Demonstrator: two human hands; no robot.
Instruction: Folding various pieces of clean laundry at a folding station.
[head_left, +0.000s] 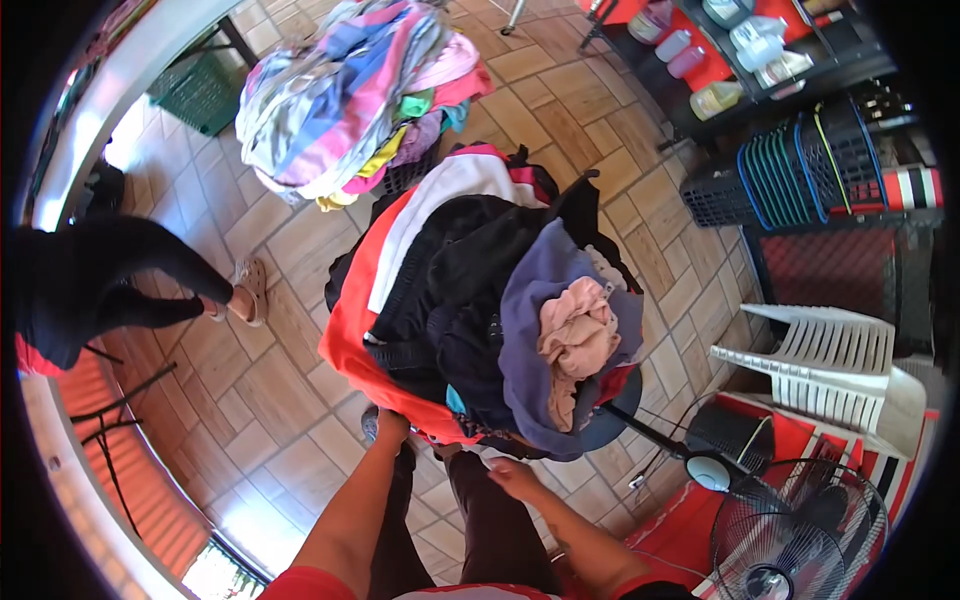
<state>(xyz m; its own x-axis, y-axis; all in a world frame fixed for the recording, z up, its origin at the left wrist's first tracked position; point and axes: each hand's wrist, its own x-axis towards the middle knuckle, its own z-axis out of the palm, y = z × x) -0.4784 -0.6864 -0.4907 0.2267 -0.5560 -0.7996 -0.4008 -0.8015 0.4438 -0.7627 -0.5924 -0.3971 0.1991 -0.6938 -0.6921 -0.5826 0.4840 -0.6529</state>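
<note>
A large heap of clothes (465, 262) rises in front of my legs, and whatever holds it up is mostly hidden. Black garments (480, 247) cover its middle, beside a white cloth (420, 217) and an orange-red garment (360, 330) on the left. On the right hangs a purple-grey garment (529, 322) with a crumpled pink-beige cloth (581, 326) on top. My left hand (394, 426) is at the heap's near left edge, its fingers hidden under the orange-red fabric. Below the near edge, my right hand (514, 478) appears to hold nothing, fingers loosely bent.
Beyond stands a second laundry heap (337, 105) over a dark basket. A person's legs (150, 262) are at left. To the right are a standing fan (795, 525), white plastic chairs (832, 360), stacked baskets (795, 172) and a shelf with bottles (757, 45). A green basket (196, 94) sits far left.
</note>
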